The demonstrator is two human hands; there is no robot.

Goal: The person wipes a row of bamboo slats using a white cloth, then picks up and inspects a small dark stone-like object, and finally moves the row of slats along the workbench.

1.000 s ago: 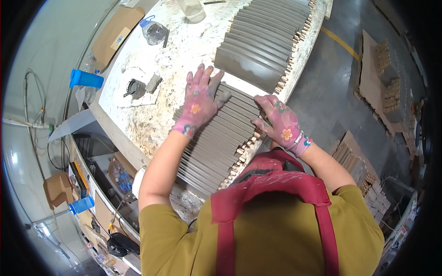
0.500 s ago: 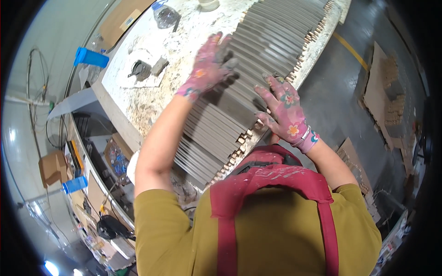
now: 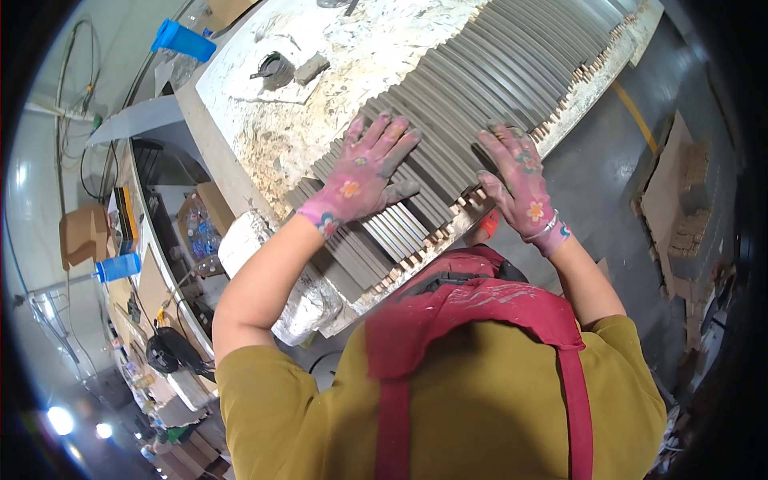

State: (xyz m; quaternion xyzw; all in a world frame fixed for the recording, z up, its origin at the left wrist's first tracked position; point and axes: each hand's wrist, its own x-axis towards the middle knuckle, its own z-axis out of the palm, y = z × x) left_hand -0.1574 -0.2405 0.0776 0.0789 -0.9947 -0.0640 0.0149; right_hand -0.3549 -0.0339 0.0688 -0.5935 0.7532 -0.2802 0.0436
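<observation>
Strips (image 3: pixel 472 90), grey and already laid side by side, start toward seven o'clock. Your left hand (image 3: pixel 364 178) spreads over them near twelve; your right hand (image 3: pixel 522 181), fingers apart, grips nothing at two. They reach one o'clock; what remains cannot be told.

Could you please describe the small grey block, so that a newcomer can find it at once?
Find the large, stained white table, then the row of grey strips beneath the left hand. From there, look to the picture's upper left, where a dark, round object sits. The grey block lies just right of it, lighter and angular, unlike its round neighbour.
</observation>
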